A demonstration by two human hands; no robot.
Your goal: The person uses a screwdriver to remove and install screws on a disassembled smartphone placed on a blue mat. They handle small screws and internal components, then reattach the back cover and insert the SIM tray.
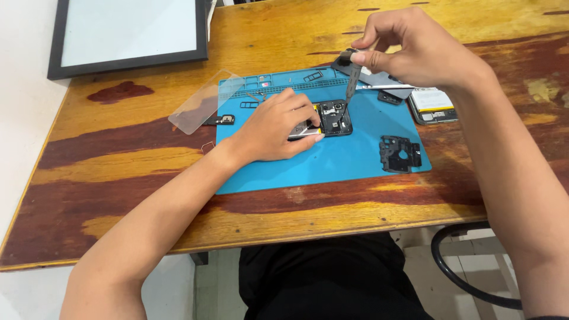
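Hands work on an opened phone (332, 117) on a wooden bench (148, 148).
Blue mat (332, 160) lies mid-bench. Left hand (275, 125) presses down flat on the phone on the mat. Right hand (415, 47), farther back, pinches a thin screwdriver (353, 80), tip touching the phone.

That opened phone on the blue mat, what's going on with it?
A person sits at a wooden table working on an opened phone that lies on a blue mat. The left hand presses down on the phone to steady it. The right hand holds a slim tool upright, with its tip down on the phone's exposed insides. A black inner cover piece lies loose on the mat, a battery sits at the mat's far right edge, and a clear sheet lies to the left.
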